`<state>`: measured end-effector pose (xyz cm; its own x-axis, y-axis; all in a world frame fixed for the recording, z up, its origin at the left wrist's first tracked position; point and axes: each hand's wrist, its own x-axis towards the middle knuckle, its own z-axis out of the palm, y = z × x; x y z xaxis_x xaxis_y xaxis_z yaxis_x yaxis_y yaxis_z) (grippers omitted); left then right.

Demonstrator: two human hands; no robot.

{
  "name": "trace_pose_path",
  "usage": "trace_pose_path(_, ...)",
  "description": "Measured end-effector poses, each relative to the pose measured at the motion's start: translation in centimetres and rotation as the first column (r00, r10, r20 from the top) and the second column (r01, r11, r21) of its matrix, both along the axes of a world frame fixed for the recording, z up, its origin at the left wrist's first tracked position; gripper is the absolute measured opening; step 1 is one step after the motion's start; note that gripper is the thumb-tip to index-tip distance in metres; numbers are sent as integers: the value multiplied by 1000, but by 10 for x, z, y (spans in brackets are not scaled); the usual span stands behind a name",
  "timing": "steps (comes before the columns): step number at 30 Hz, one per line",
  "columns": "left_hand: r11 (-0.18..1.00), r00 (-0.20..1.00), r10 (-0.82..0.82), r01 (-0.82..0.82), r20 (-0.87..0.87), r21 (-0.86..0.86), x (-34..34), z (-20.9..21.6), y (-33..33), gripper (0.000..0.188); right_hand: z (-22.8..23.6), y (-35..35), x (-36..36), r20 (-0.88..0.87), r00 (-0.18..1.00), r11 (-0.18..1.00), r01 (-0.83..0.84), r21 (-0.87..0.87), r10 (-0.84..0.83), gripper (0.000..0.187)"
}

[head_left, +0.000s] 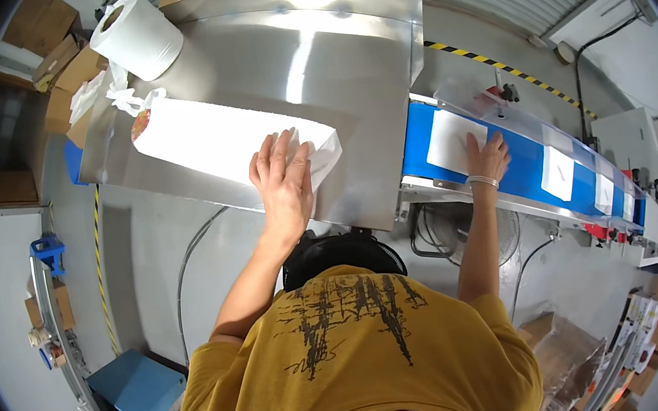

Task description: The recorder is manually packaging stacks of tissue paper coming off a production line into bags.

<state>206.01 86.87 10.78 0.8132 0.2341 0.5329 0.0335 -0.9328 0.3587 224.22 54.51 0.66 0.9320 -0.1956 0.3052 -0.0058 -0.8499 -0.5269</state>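
Observation:
My left hand [285, 174] rests with its fingers spread on the right end of a long white wrapped bundle [216, 137]. The bundle lies slantwise on a stainless steel table [246, 48]; a thin translucent wrapping shows at its right end, and a reddish patch at its left end. My right hand [488, 161], with a light band at the wrist, reaches over a blue conveyor belt [530, 156]. Its fingers are extended at the right edge of a flat white piece [451, 141] on the belt. Further along lie more white pieces, one of them a white packet [557, 173].
A large white paper roll [137, 36] stands at the table's back left, near cardboard boxes [57, 94]. A clear guard [530, 122] runs along the conveyor's far side. Below the conveyor is a floor fan [503, 236]. A black cable [184, 291] crosses the floor at left.

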Motion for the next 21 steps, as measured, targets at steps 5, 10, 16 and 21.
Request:
trace_pose_path(5, 999, 998, -41, 41, -43, 4, -6, 7, 0, 26, 87, 103, -36, -55, 558, 522, -730, 442, 828, 51)
trace_pose_path(10, 993, 996, -70, 64, -58, -97, -6, 30, -3, 28, 52, 160, -41, 46, 149, 134, -962, 239, 988, 48)
trace_pose_path(16, 999, 998, -10, 8, -62, -35, -4, 0, 22, 29, 42, 106, -45, -183, 702, 502, -279, 819, 688, 31)
trace_pose_path(21, 999, 999, -20, 21, -42, 25, -4, -2, 23, 30, 19, 50, -10, -233, 945, 823, -59, 565, 228, 37)
